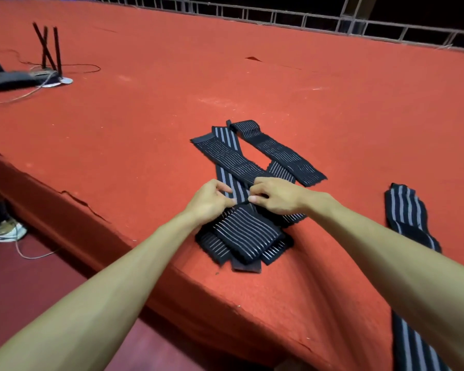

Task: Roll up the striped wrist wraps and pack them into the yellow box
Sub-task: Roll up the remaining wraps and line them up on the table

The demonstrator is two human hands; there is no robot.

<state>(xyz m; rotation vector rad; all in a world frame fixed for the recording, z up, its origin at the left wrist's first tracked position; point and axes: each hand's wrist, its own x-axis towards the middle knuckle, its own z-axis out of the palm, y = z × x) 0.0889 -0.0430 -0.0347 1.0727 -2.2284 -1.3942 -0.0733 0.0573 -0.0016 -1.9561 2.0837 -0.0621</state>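
1. Head view looks down on a large red felt-covered platform [225,76] that fills most of the frame. Its felt is scuffed and has a few tears along the near-left edge.
2. A dark maroon floor [24,290] lies below that near-left edge. A pale metal railing [306,22] runs along the far edge against a dark background.
3. Towards the far-left corner stands a small device with three black antennas [47,49]. A dark bundle [11,80] lies beside it, and thin cables [86,66] trail across the felt.
4. A light sports shoe [3,232] shows on the floor at the left.
5. The pile of striped wrist wraps [241,162] lies crossed and overlapping close to the near edge, roughly mid-frame. All are dark with pale stripes.
6. A separate long wrap [405,212] lies well apart to the right and hangs down over the near edge.
7. At the front of the pile, a folded thin-striped bundle [248,232] sits on top of other strips, right at the edge.
8. A broad-striped wrap [227,145] runs from the far side of the pile towards the hands.
9. The left hand [209,200] has its fingers curled, with thumb and forefinger pinching the near end of that broad-striped wrap.
10. The right hand [276,195] pinches the same spot with bent fingers and thumb, so the fingertips of both hands almost touch.
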